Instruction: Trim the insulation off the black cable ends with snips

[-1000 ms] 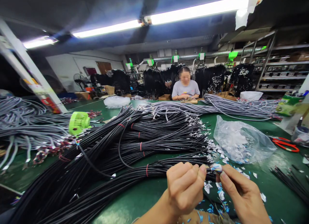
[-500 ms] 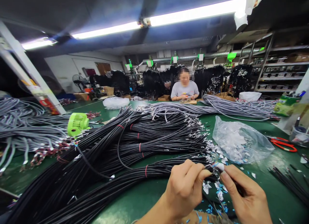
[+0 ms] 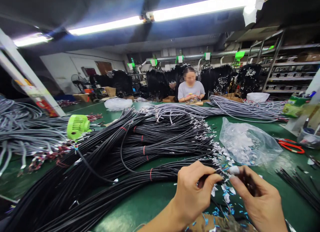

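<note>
My left hand (image 3: 196, 187) pinches a black cable close to its stripped end between thumb and fingers. Thin coloured wires (image 3: 225, 167) fan out from that end toward my right hand (image 3: 257, 192). White wrapping covers the tip of my right index finger, which is bent against the thumb at the wires; the exact contact is too small to see clearly. Under my left hand and to its left runs a bundle of black cables (image 3: 120, 187), tied with a red band (image 3: 151, 174). Blue wire scraps (image 3: 231, 210) and bits of foil (image 3: 226, 197) lie below my hands.
A clear plastic bag (image 3: 247, 145) of scraps lies beyond my right hand, with red-handled scissors (image 3: 291, 146) beside it. Grey cables (image 3: 240, 108) cross the back of the green table. A green fan (image 3: 78, 126) stands left. Across the table sits a person (image 3: 191, 88).
My right hand has shifted slightly right, its fingertips a little farther from my left hand. The left hand keeps its pinch on the cable. The whole view has shifted slightly.
</note>
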